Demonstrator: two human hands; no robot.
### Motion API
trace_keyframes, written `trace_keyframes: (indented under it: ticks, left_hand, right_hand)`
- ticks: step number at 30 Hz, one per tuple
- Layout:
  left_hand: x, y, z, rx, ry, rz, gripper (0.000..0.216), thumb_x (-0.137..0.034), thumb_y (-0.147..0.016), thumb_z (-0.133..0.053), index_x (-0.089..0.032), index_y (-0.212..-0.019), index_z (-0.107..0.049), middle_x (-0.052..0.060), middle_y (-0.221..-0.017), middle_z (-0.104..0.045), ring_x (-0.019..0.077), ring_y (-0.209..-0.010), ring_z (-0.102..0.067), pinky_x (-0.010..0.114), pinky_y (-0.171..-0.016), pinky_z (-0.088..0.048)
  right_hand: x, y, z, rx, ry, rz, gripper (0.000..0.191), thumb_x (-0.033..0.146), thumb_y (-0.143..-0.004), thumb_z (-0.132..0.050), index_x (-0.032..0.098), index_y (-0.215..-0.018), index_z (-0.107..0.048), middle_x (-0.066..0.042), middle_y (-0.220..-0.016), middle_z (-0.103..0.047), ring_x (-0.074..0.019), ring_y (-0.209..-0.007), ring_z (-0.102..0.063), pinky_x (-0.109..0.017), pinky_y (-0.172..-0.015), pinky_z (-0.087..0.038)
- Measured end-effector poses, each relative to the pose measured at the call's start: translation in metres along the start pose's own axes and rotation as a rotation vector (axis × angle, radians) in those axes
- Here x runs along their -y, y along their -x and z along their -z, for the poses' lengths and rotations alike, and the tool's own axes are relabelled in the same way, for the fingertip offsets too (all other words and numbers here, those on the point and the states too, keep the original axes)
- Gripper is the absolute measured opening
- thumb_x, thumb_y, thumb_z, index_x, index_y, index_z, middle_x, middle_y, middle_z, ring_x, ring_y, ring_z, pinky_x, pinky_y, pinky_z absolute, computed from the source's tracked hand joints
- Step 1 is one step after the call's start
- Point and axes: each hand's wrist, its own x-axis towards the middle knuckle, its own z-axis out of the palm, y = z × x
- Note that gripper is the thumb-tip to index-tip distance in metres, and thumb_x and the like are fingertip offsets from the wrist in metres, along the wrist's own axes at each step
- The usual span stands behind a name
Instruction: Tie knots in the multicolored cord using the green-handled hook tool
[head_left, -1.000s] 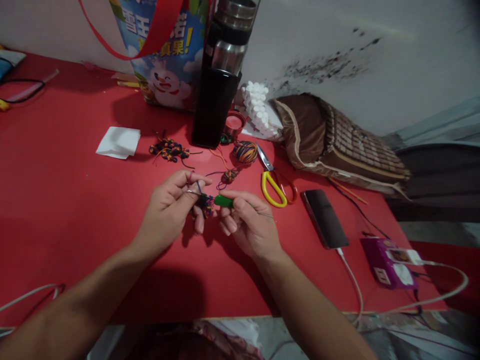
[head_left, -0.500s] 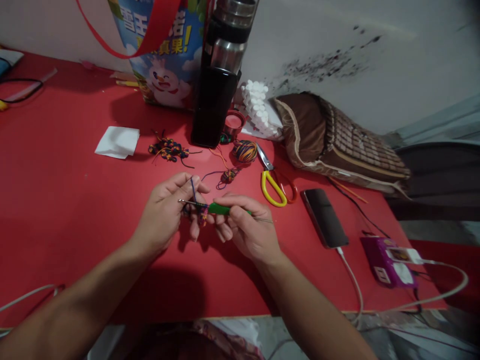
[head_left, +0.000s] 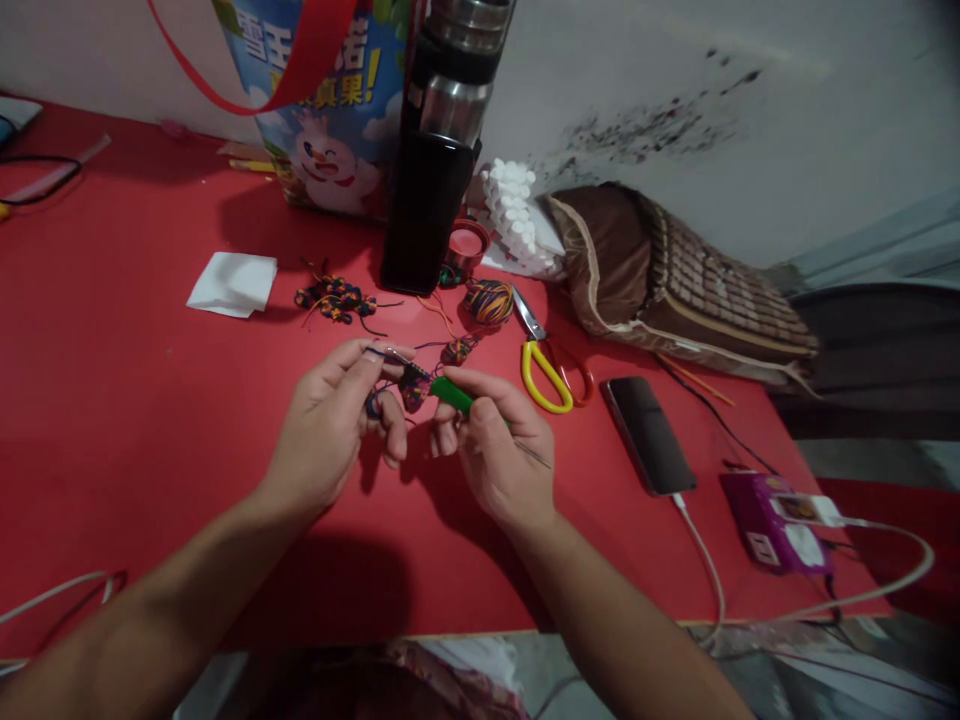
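Note:
My right hand [head_left: 499, 440] is closed round the green handle of a crochet hook [head_left: 453, 396], its thin metal shaft slanting up and left toward my other hand. Dark loops of yarn sit along that shaft. My left hand [head_left: 341, 410] pinches dark yarn [head_left: 377, 351] between thumb and forefinger near the hook's tip, with more strands round its curled lower fingers. Between both hands hangs a small multicoloured crochet piece [head_left: 414, 390]. Just behind lie a small bundle of yarn [head_left: 456, 350] and a larger multicoloured yarn ball [head_left: 489, 301].
Scissors [head_left: 547, 377] with yellow and red handles lie right of the yarn. Finished-looking knotted pieces [head_left: 335, 298] and white paper [head_left: 233, 284] lie at left. Behind stand a black phone [head_left: 424, 215], a steel flask [head_left: 454, 108] and a printed bag [head_left: 330, 150]. Another phone [head_left: 649, 436] is cabled at right.
The hook has tilted, its tip now pointing up and left beside my left fingertips. My left forefinger and thumb have drawn the yarn down near the tip.

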Motion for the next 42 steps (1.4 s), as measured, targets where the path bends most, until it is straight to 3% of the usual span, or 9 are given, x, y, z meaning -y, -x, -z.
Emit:
trace_keyframes:
  ticks: [6, 11, 17, 22, 27, 31, 34, 39, 42]
  left_hand:
    - [0.0, 0.002, 0.003, 0.08, 0.037, -0.029, 0.023, -0.018, -0.09, -0.074, -0.017, -0.113, -0.072, -0.004, -0.063, -0.067, 0.0104, -0.043, -0.059, 0.02, -0.042, -0.049]
    - [0.003, -0.001, 0.005, 0.025, -0.054, -0.077, 0.034, -0.019, -0.083, -0.087, -0.016, -0.114, -0.072, -0.003, -0.067, -0.071, 0.0093, -0.053, -0.063, 0.019, -0.053, -0.054]
    - [0.001, -0.003, 0.006, 0.056, -0.101, -0.101, 0.036, -0.02, -0.089, -0.081, -0.015, -0.122, -0.068, -0.002, -0.069, -0.073, 0.0104, -0.055, -0.064, 0.02, -0.055, -0.051]
    - [0.004, 0.0, 0.006, 0.086, -0.155, -0.121, 0.049, -0.02, -0.092, -0.077, -0.017, -0.139, -0.064, -0.004, -0.071, -0.068, 0.0101, -0.057, -0.06, 0.021, -0.056, -0.049]
    - [0.006, 0.001, 0.003, 0.15, -0.196, -0.147, 0.061, -0.016, -0.09, -0.075, -0.02, -0.15, -0.061, -0.004, -0.075, -0.067, 0.0095, -0.061, -0.061, 0.021, -0.063, -0.052]
    - [0.006, 0.002, 0.004, 0.172, -0.174, -0.129, 0.081, -0.017, -0.092, -0.076, -0.031, -0.166, -0.046, -0.003, -0.08, -0.07, 0.0105, -0.059, -0.062, 0.021, -0.056, -0.051]
    - [0.006, 0.002, 0.005, 0.189, -0.158, -0.101, 0.087, -0.02, -0.092, -0.078, -0.032, -0.17, -0.041, -0.002, -0.079, -0.072, 0.0116, -0.058, -0.063, 0.021, -0.051, -0.049]
    - [0.011, -0.001, 0.005, 0.153, -0.099, -0.063, 0.079, -0.025, -0.093, -0.081, -0.029, -0.165, -0.05, -0.005, -0.068, -0.066, 0.0101, -0.049, -0.058, 0.02, -0.044, -0.046]
    - [0.013, -0.003, 0.005, 0.094, -0.074, -0.056, 0.074, -0.024, -0.089, -0.086, -0.028, -0.158, -0.06, -0.006, -0.072, -0.069, 0.0067, -0.045, -0.056, 0.018, -0.041, -0.043]
  right_hand:
    - [0.002, 0.002, -0.001, 0.033, 0.084, 0.042, 0.027, 0.043, -0.106, -0.065, 0.034, -0.128, -0.078, -0.004, -0.1, -0.078, -0.0145, -0.066, -0.065, -0.036, -0.068, -0.057]
    - [-0.001, 0.002, -0.001, 0.016, 0.121, 0.097, 0.025, 0.043, -0.106, -0.065, 0.033, -0.122, -0.082, -0.003, -0.093, -0.075, -0.0139, -0.064, -0.062, -0.036, -0.069, -0.056]
    - [-0.001, 0.002, -0.001, -0.002, 0.08, 0.073, 0.026, 0.041, -0.109, -0.06, 0.034, -0.123, -0.081, -0.002, -0.092, -0.073, -0.0126, -0.066, -0.063, -0.032, -0.068, -0.054]
    - [0.011, 0.0, 0.001, 0.01, 0.392, 0.146, 0.026, 0.038, -0.096, -0.079, 0.033, -0.122, -0.081, -0.004, -0.105, -0.076, -0.019, -0.088, -0.069, -0.037, -0.081, -0.06]
    - [0.015, -0.001, 0.002, 0.02, 0.617, 0.356, 0.027, 0.033, -0.099, -0.074, 0.033, -0.125, -0.08, -0.007, -0.11, -0.073, -0.023, -0.102, -0.069, -0.043, -0.091, -0.062]
    - [0.014, 0.0, 0.001, 0.011, 0.676, 0.441, 0.03, 0.025, -0.101, -0.07, 0.035, -0.128, -0.08, -0.006, -0.112, -0.071, -0.0215, -0.102, -0.071, -0.041, -0.091, -0.063]
    - [0.014, 0.001, 0.0, 0.001, 0.682, 0.471, 0.034, 0.02, -0.102, -0.068, 0.037, -0.13, -0.079, -0.005, -0.114, -0.071, -0.0202, -0.102, -0.071, -0.039, -0.092, -0.062]
    - [0.009, -0.001, 0.001, 0.064, 0.728, 0.465, 0.038, 0.028, -0.107, -0.061, 0.035, -0.144, -0.069, -0.008, -0.122, -0.068, -0.0228, -0.112, -0.07, -0.043, -0.096, -0.063]
    - [0.005, -0.002, 0.002, 0.093, 0.753, 0.456, 0.04, 0.036, -0.111, -0.053, 0.035, -0.15, -0.063, -0.009, -0.127, -0.065, -0.0246, -0.121, -0.067, -0.046, -0.101, -0.061]
